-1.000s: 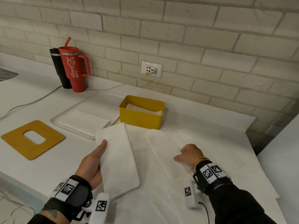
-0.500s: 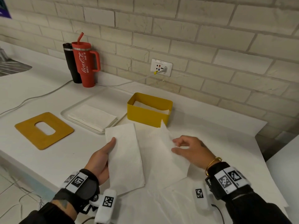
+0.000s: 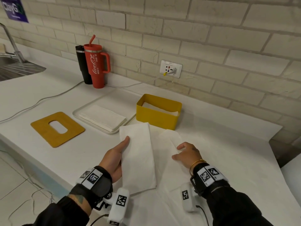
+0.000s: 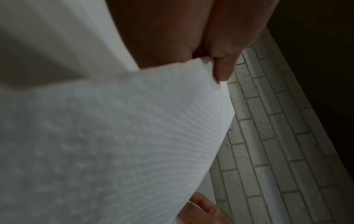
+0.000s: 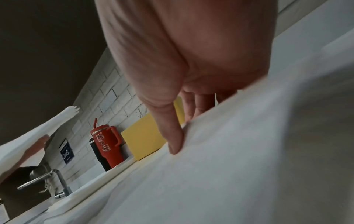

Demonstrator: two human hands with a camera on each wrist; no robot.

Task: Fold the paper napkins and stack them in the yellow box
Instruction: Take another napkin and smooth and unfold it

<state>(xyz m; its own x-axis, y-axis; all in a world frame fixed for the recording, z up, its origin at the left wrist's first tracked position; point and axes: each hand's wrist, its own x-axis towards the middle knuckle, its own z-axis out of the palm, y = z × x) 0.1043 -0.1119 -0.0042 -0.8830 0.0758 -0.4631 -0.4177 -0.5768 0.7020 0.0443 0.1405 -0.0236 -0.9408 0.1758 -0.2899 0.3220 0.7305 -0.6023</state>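
White counter [image 3: 48,157] with yellow box [image 3: 156,118], tray [image 3: 78,114], wooden board [image 3: 44,132], tumblers [image 3: 96,66]

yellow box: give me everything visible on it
The yellow box is an open-topped rectangular container with rounded corners, smooth and opaque, maybe plastic or painted metal. It stands upright on the white counter near the brick wall, right of the white tray. White napkins lie inside, below the rim. Neither hand touches it.

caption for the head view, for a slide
Left hand holds a folded napkin; right hand presses another flat before the yellow box.
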